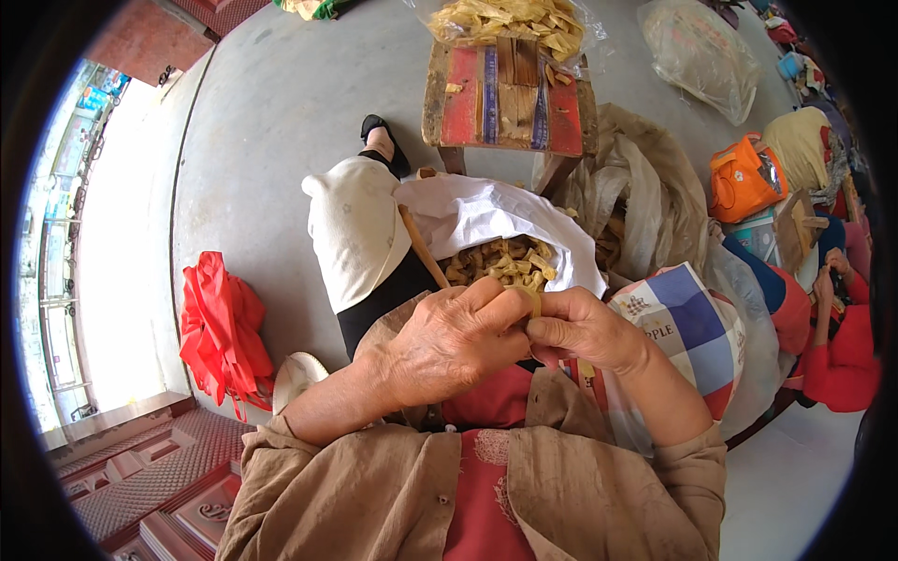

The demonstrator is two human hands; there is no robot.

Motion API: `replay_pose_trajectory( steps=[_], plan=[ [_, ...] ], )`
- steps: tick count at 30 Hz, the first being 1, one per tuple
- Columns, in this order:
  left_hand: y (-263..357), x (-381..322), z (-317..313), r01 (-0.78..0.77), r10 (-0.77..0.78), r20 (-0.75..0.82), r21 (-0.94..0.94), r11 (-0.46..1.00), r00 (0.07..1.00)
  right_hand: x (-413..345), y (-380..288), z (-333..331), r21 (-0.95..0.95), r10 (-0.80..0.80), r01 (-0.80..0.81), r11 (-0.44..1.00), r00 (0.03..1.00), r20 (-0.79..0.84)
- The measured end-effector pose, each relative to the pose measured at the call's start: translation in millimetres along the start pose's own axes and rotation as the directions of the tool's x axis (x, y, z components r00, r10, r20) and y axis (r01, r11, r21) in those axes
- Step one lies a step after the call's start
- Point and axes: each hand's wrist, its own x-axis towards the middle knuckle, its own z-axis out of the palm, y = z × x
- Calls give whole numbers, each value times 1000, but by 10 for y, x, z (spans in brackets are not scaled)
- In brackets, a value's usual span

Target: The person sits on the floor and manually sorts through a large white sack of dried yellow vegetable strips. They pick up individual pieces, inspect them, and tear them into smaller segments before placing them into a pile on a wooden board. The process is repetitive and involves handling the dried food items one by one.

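Note:
My left hand point(459, 343) and my right hand point(589, 329) meet in front of my chest. Between their fingertips is a narrow yellow strip point(535, 303), bent upward in a small loop; the curled fingers hide much of it. Just beyond the hands lies a white woven sack point(484, 210), its mouth folded open. Many knotted yellow-brown pieces point(508, 261) fill the opening. Farther out, flat yellow strips point(512, 21) are heaped in a clear plastic bag on a worn wooden stool point(459, 105). A small wooden block point(517, 62) sits on the stool's red top.
A wooden stick point(423, 247) leans by my left leg. At left, a red bag point(223, 322) lies on the concrete floor point(280, 91). To the right are a large plastic sack point(649, 168), a checked bag point(684, 308), an orange bag point(747, 175) and a seated person in red point(842, 357).

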Motion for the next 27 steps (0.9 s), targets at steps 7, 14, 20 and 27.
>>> replay_pose_trajectory(
  steps=[7, 14, 20, 27],
  plan=[
    [55, -51, 109, 70, -8, -268, 221, 973, 963, 47, 130, 83, 332, -228, 309, 891, 938, -261],
    [-42, -78, 46, 237, -119, -433, 230, 944, 893, 98, 76, 137, 241, -321, 327, 914, 945, -69],
    [-53, -162, 89, 275, -233, -399, 51, 960, 887, 117, 191, -12, 129, -236, 288, 949, 919, -317],
    [8, -174, 299, 189, -107, -258, 320, 928, 960, 201, 231, 23, -129, -409, 392, 911, 821, -397]
  ],
)
